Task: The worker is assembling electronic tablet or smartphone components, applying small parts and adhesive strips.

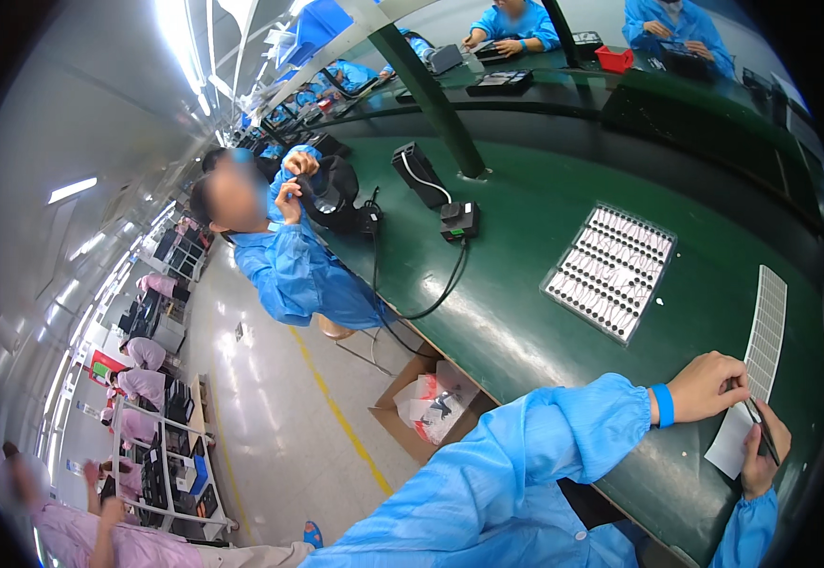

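Note:
At the right of the bench, my left hand (pixel 706 387), with a blue wristband (pixel 662 405), is closed over a long strip of white labels (pixel 768 327). A small dark piece shows at its fingertips; its kind I cannot make out. Close beside it, my right hand (pixel 763 452) is closed on a slim dark pen-like tool (pixel 766 431), its tip near the left fingers. The strip's bare white lower end (pixel 730 443) lies between my hands. Farther back sits a clear tray (pixel 611 272) with rows of small round black parts on thin wires.
The green bench (pixel 516 284) carries a black box (pixel 420 176), a black adapter (pixel 459 221) and cables. A co-worker in blue (pixel 289 260) handles a black strap-like item at the left. A carton (pixel 410 409) with plastic bags stands below the edge. A green post (pixel 431 104) rises behind.

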